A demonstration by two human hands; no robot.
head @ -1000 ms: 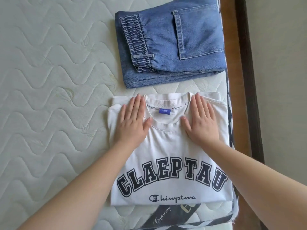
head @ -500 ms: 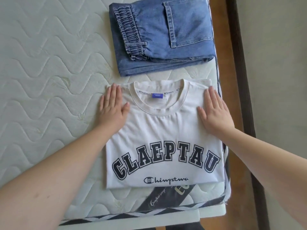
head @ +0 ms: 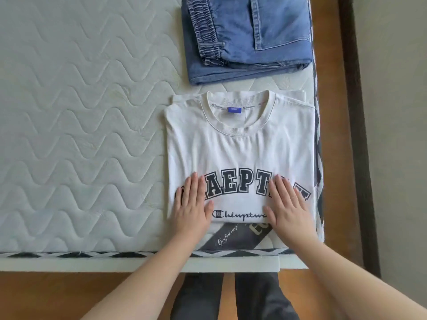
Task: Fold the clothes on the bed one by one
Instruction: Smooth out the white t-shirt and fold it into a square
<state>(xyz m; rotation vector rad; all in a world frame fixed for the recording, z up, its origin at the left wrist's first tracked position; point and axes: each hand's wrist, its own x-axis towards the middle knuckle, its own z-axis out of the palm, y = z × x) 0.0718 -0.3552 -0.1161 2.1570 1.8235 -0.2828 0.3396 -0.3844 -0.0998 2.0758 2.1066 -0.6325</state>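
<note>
quilted mattress [head: 80, 135] | wooden floor [head: 57, 294] | dark baseboard [head: 355, 135] | wall [head: 397, 112]

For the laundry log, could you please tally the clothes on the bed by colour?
White: 1, the T-shirt, with both hands flat on its lower part: left hand, right hand.
Blue: 1, the jeans, folded beyond it.
Total: 2

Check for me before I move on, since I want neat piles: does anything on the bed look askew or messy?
Nothing stands out. The white T-shirt and the jeans both lie squarely folded on the mattress.
</note>
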